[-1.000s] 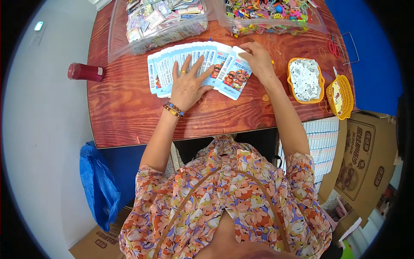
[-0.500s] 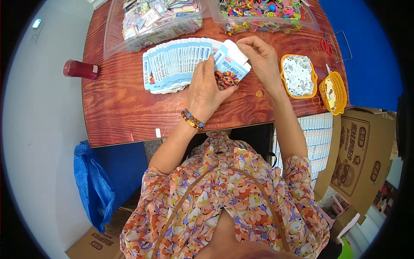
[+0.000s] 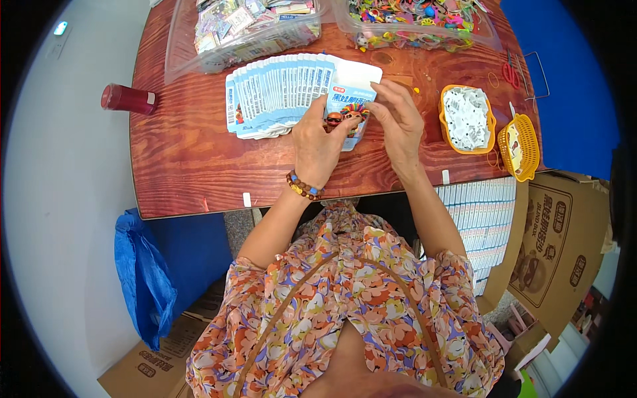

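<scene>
My left hand [image 3: 317, 142] grips a small light-blue and white carton [image 3: 350, 99] with a cartoon figure on its front, the thumb lying across the printed face. A white flap [image 3: 358, 71] stands up at the carton's far end. At the carton's right edge is my right hand [image 3: 401, 126], its fingers apart and their tips touching that edge. Left of the held carton, a fanned row of flat cartons [image 3: 279, 93] of the same colours lies on the table, overlapping one another. Beads circle my left wrist.
Two clear bins, one of small packets [image 3: 252, 33], one of colourful trinkets [image 3: 418, 26], stand at the far side. To the right are a yellow basket of white sachets [image 3: 466, 119], another yellow basket [image 3: 526, 146] and red scissors [image 3: 510, 74]. A red cylinder [image 3: 128, 99] lies left.
My right hand has moved from the carton's far flap down to its right edge. The held carton has turned more upright, with its white flap now raised. The view has shifted slightly.
</scene>
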`<state>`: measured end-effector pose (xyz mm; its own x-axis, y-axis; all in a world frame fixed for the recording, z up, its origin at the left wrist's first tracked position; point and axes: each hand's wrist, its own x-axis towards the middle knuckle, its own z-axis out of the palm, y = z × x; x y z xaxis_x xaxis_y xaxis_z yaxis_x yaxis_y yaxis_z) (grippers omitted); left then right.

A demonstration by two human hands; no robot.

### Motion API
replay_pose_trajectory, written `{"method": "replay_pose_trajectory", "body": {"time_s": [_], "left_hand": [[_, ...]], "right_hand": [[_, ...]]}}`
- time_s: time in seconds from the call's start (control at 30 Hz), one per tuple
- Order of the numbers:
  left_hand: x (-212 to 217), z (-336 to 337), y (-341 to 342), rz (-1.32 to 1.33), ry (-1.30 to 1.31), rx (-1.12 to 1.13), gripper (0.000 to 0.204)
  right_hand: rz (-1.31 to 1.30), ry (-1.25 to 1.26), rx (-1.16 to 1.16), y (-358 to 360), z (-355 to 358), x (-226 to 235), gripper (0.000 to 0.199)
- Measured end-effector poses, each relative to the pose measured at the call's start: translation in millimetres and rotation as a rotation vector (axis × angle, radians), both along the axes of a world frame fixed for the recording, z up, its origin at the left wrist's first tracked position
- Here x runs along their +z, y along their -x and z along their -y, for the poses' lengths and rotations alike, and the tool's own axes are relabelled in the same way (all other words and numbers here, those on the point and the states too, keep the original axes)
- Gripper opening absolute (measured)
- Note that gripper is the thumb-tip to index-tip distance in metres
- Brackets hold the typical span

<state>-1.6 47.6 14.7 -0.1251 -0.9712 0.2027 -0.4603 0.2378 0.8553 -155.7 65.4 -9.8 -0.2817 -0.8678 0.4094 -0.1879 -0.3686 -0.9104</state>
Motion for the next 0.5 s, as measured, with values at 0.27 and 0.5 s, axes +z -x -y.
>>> {"method": "replay_pose_trajectory", "body": {"time_s": [0.27, 0.5], "left_hand": [[13, 15, -22, -0.352, -0.298, -0.192, 0.034], [22, 13, -35, -0.282, -0.207, -0.343, 0.066]], "right_hand": [[0.248, -0.176, 0.221, 14, 11, 13, 0.024], [0.041, -0.155, 0.343, 22, 14, 24, 0.012]]}}
